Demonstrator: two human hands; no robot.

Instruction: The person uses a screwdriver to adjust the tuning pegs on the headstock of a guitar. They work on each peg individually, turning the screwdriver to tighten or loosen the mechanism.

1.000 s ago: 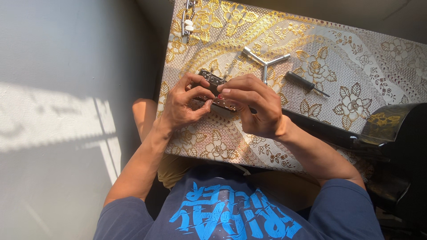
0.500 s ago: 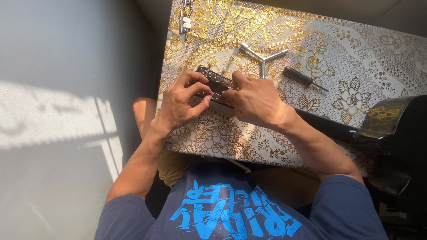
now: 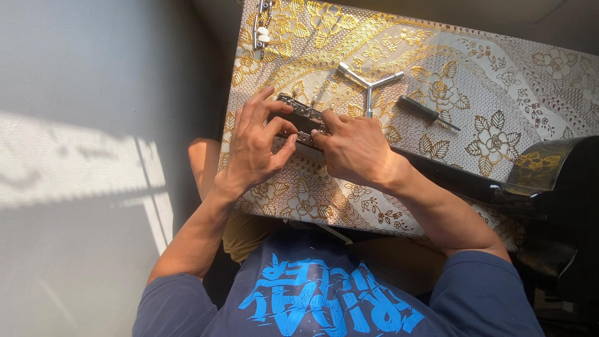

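Gold floral tablecloth (image 3: 499,68) covers the table where a person grips a dark, flat metal part (image 3: 301,114) at centre frame. The left hand (image 3: 254,150) curls fingers over its near end; the right hand (image 3: 357,150) presses closed on its other end. Above right lie a three-armed silver wrench (image 3: 369,82) and a dark screwdriver (image 3: 427,112), apart from both hands.
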